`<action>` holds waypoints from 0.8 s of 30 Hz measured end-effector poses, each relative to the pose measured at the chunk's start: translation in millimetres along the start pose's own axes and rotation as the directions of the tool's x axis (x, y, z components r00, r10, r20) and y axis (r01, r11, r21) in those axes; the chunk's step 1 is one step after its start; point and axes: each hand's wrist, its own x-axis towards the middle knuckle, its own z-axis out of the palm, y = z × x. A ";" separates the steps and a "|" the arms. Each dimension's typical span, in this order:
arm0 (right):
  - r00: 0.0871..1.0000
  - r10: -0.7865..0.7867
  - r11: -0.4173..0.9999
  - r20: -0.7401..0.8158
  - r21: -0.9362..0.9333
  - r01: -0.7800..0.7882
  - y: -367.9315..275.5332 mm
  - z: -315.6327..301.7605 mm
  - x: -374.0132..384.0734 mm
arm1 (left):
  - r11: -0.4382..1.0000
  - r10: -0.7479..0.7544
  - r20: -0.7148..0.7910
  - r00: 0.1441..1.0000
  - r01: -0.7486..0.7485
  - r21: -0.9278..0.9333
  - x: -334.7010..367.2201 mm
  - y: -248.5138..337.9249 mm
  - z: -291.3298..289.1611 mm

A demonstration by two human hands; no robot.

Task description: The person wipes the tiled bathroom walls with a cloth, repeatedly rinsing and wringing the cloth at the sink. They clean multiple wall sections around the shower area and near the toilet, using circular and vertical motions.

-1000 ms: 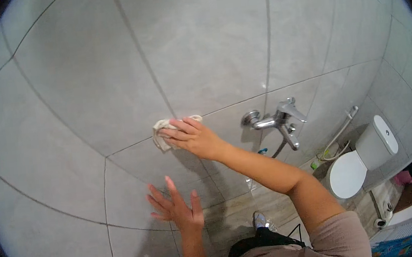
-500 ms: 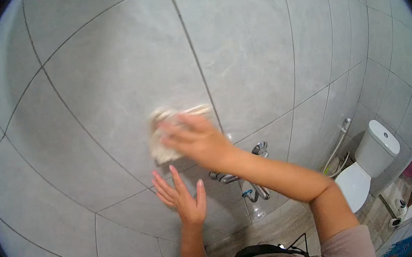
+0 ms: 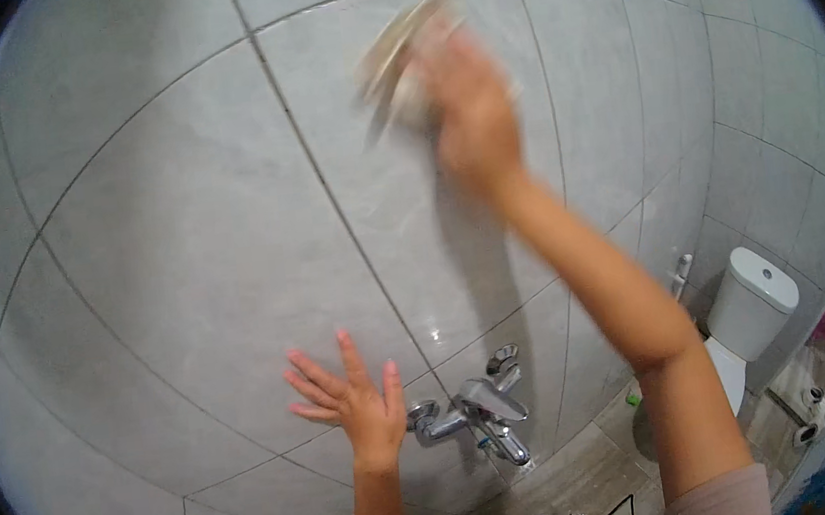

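My right hand is raised high on the grey tiled wall, pressing a pale cloth against a tile; hand and cloth are blurred by motion. Lower down, my left hand lies flat on the wall with fingers spread, holding nothing. It rests just left of a chrome mixer tap fixed to the wall.
A white toilet stands at the lower right, with a chrome hand sprayer on the wall beside it. A small green object lies on the tiled floor below the tap.
My right hand has swept the cloth up the wall, from level with the tap to well above it. My left hand stays flat on the wall. The view has tilted upward.
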 end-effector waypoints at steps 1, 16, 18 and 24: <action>0.988 -0.063 0.986 0.141 0.164 0.039 -30.3 -7.0 -34.1 | 1.000 -0.023 -0.005 1.000 0.023 0.000 -1.0 -3.6 2.2; 0.858 0.432 0.897 0.277 -0.033 -0.440 3.2 -88.6 -208.0 | 0.983 0.112 0.047 0.993 -0.104 -0.152 8.1 41.4 6.1; 0.875 0.001 0.976 0.484 0.189 -0.105 -17.7 -104.1 -219.3 | 0.979 0.197 0.162 0.967 -0.186 -0.085 23.5 72.9 0.7; 0.876 0.192 0.978 0.443 -0.019 -0.206 125.7 -155.9 -271.8 | 0.906 0.318 0.255 0.913 -0.372 0.201 52.2 134.2 1.7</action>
